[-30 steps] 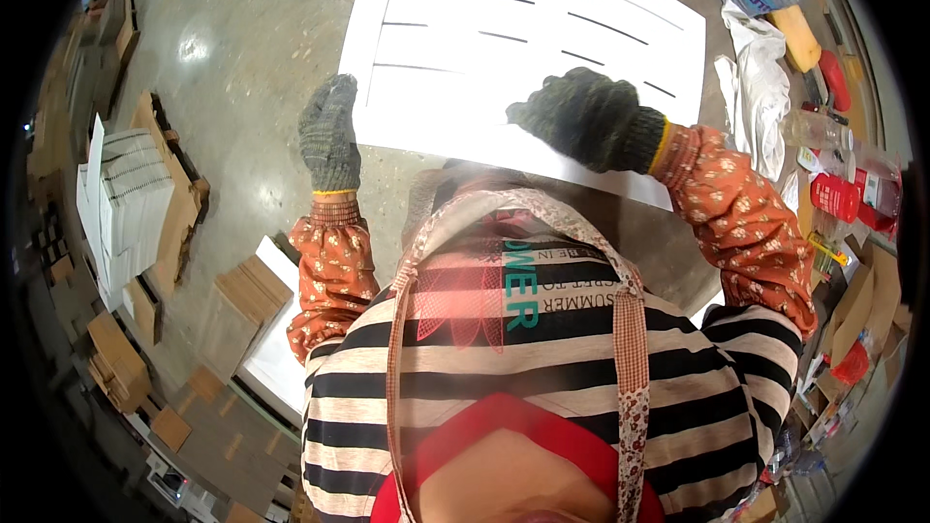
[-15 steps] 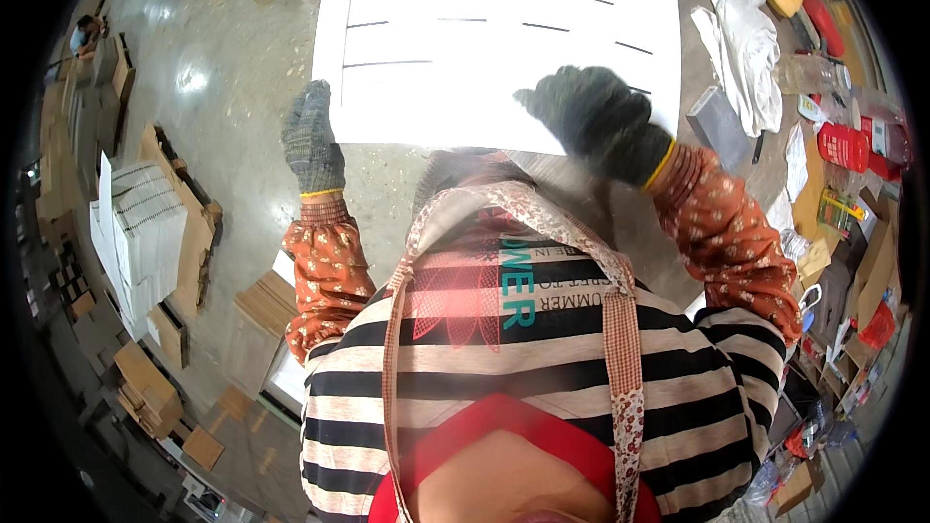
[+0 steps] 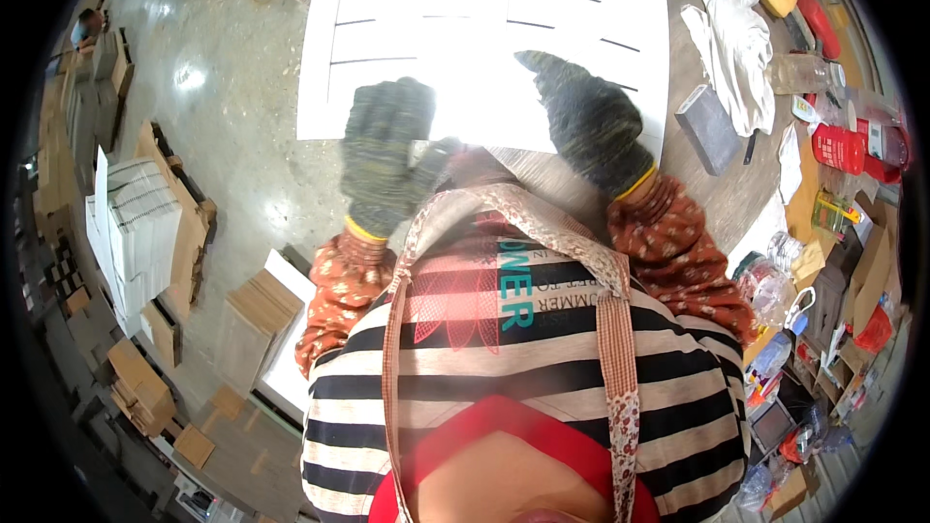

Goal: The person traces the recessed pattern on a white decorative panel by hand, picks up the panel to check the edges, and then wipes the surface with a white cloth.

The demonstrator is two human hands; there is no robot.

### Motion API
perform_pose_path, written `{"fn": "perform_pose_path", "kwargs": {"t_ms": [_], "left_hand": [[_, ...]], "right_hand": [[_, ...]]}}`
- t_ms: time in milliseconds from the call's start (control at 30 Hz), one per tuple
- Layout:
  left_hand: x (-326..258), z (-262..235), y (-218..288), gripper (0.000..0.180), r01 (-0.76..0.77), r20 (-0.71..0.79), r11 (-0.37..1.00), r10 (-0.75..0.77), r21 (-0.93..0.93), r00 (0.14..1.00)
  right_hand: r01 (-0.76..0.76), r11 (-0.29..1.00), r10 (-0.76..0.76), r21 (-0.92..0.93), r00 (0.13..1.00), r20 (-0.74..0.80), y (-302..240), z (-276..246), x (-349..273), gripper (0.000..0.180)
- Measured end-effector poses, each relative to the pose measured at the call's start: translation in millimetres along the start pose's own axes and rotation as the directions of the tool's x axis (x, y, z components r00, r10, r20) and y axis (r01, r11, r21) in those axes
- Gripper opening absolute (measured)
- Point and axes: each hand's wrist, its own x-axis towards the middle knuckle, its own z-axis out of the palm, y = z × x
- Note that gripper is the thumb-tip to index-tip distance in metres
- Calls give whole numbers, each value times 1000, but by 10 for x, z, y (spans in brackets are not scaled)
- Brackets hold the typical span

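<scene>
A large white sheet (image 3: 475, 58) with rows of thin dark slit-like lines lies in front of me on a wood-grain surface. My left hand (image 3: 387, 150), in a dark grey-green knitted glove with a yellow cuff, is over its near edge, left of centre. Its fingers lie flat and the thumb stands out to the right, somewhat blurred. To the right, my right hand (image 3: 596, 121) in a matching glove is over the sheet's near right part. Those fingers are drawn together, pointing up and left; anything within them is hidden.
Right of the sheet are a grey block (image 3: 709, 129), a crumpled white cloth (image 3: 731, 39), a clear bottle (image 3: 802, 74) and a red container (image 3: 838, 147). Stacked white sheets (image 3: 140, 218) and cardboard (image 3: 145, 387) stand on the floor at left. A person (image 3: 89, 27) is far left.
My left hand has moved right from the sheet's left edge onto its near edge, thumb now apart. The right hand has shifted slightly left. The sheet has slid a little left.
</scene>
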Motion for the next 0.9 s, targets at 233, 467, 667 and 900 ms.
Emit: {"fn": "perform_pose_path", "kwargs": {"t_ms": [233, 467, 667, 900], "left_hand": [[44, 292, 79, 56, -96, -168, 995, 95, -1, 981], [138, 293, 115, 49, -101, -127, 993, 93, -54, 988], [-51, 379, 29, 47, -84, -37, 996, 82, -37, 996], [-467, 604, -234, 52, -54, 222, 997, 40, 58, 974]], "right_hand": [[-136, 963, 204, -233, 932, 298, -308, 18, -153, 44], [-382, 885, 464, -267, 777, 426, -512, 7, 1, 48], [-214, 922, 285, -324, 939, 192, -482, 237, -97, 28], [-165, 947, 199, -277, 975, 99, -472, 339, -180, 23]]}}
